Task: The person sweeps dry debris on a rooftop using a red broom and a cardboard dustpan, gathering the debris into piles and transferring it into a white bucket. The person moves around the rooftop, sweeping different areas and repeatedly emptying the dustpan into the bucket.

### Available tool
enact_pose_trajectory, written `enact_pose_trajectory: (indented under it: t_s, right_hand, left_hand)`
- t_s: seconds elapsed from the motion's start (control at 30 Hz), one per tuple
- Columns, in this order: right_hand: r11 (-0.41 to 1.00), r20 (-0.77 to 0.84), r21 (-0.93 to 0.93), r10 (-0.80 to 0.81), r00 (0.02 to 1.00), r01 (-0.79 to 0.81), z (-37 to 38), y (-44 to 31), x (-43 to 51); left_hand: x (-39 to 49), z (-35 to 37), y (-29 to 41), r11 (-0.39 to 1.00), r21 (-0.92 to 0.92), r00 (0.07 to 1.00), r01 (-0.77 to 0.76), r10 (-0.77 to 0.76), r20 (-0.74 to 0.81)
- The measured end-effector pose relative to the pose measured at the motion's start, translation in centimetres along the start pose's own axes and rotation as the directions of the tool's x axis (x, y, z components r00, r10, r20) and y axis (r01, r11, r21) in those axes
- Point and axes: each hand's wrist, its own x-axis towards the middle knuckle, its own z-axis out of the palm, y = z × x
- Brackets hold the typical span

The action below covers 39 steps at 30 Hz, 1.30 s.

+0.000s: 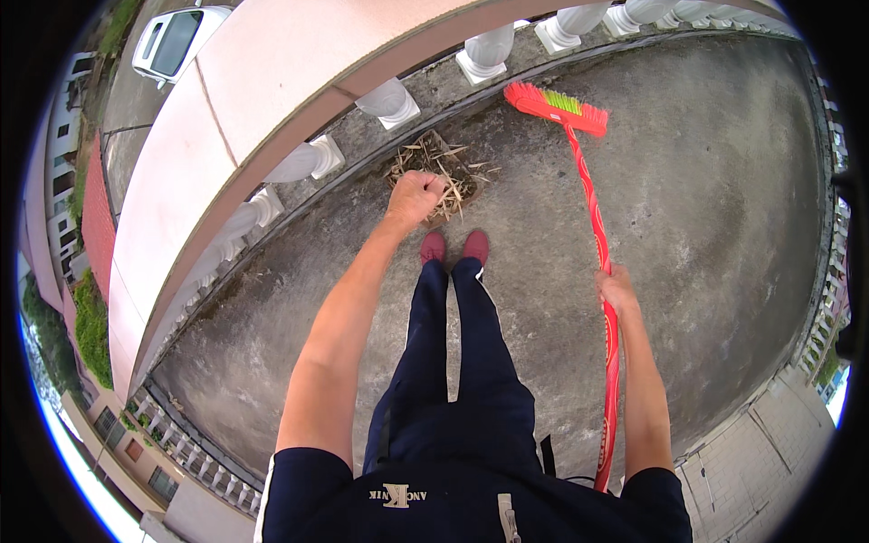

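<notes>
My right hand (616, 288) is closed around the red patterned handle (593, 203) of a broom. The broom's head (557, 108), with red and yellow-green bristles, points away from me near the balustrade. My left hand (415, 193) is closed like a fist over a brownish, box-like container (434, 139) on the concrete floor. Dry leaves and stalks (451, 180) fill the container, and some stick out past its rim. Whether the left fingers hold a stalk or part of the container cannot be seen. My red shoes (432, 246) are close to the container's near side.
A balustrade with white balusters (485, 51) and a broad, pale pink rail (204, 122) curves along the left and far side. Its low concrete kerb (360, 146) runs behind the container. A brick-patterned surface (740, 461) lies at lower right. Beyond the rail stands a white car (178, 42).
</notes>
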Motion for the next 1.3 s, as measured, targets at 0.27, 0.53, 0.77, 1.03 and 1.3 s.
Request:
enact_pose_trajectory:
  t_s: [0.27,0.53,0.77,1.03,1.3]
  right_hand:
    - [0.842,0.426,0.363,0.231,0.874,-0.400,5.6,4.0,-7.3]
    - [0.813,0.456,0.343,0.294,0.840,-0.471,2.3,4.0,-14.5]
    - [0.827,0.243,0.423,0.290,0.926,-0.370,3.8,5.0,-11.2]
    - [0.927,0.285,0.221,0.235,0.929,-0.302,13.2,6.3,-12.2]
    - [0.893,0.356,0.293,0.230,0.906,-0.342,12.0,5.7,-19.7]
  left_hand:
    - [-1.1,-3.2,-2.1,0.994,-0.068,0.996,0.081,-0.083,-0.030]
    - [-1.9,-3.9,-4.8,0.995,-0.077,0.994,0.068,-0.074,-0.080]
    - [-2.1,-3.3,-5.8,0.999,-0.023,0.990,0.035,-0.038,-0.134]
    - [-1.7,-3.3,-5.9,0.998,-0.020,0.988,0.063,-0.065,-0.137]
    - [-2.4,-3.2,-6.7,0.998,0.029,0.991,0.050,-0.046,-0.125]
